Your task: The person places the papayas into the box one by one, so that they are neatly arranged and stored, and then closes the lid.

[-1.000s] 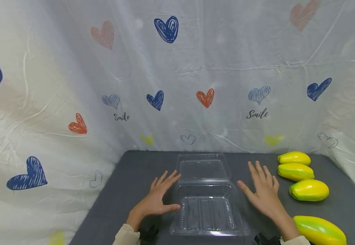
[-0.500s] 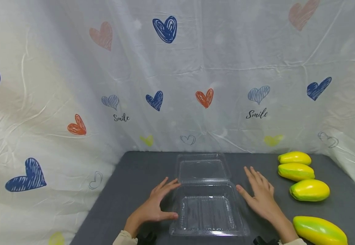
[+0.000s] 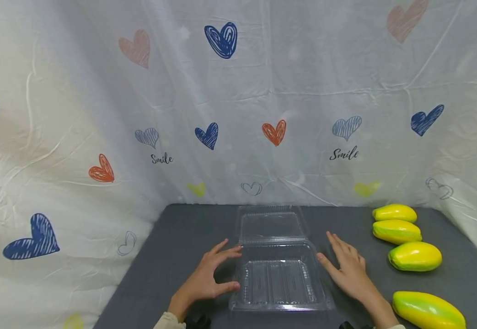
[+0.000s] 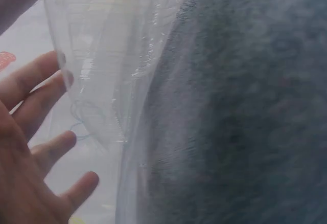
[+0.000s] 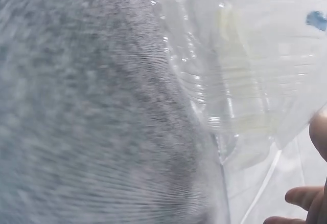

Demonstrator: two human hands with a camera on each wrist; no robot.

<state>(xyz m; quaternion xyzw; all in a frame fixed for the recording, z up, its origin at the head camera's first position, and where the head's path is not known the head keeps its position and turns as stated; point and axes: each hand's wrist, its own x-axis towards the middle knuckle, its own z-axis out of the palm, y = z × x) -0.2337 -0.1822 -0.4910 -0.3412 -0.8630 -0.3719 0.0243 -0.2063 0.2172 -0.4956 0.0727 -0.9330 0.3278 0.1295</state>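
Note:
A clear plastic clamshell container [image 3: 277, 283] lies opened out on the dark grey table, its lid [image 3: 272, 226] laid back on the far side. At its left rim is my left hand [image 3: 205, 276], fingers spread and thumb apart; in the left wrist view, fingertips [image 4: 64, 78] meet the clear plastic edge. My right hand [image 3: 347, 267] is beside the right rim with fingers fairly straight and the thumb tip at or very near the plastic. Only a few fingertips [image 5: 301, 196] of it show in the right wrist view, so its contact is hard to tell.
Several yellow-green papayas line the right side of the table: two at the back [image 3: 394, 212] [image 3: 396, 231], one in the middle [image 3: 415, 256] and one near the front [image 3: 427, 310]. A white curtain [image 3: 238, 91] printed with hearts encloses the table [image 3: 180, 246].
Both hands have come lower and closer in to the container's sides, the right hand moving slightly left. The container has shifted slightly away from me. The papayas stay put.

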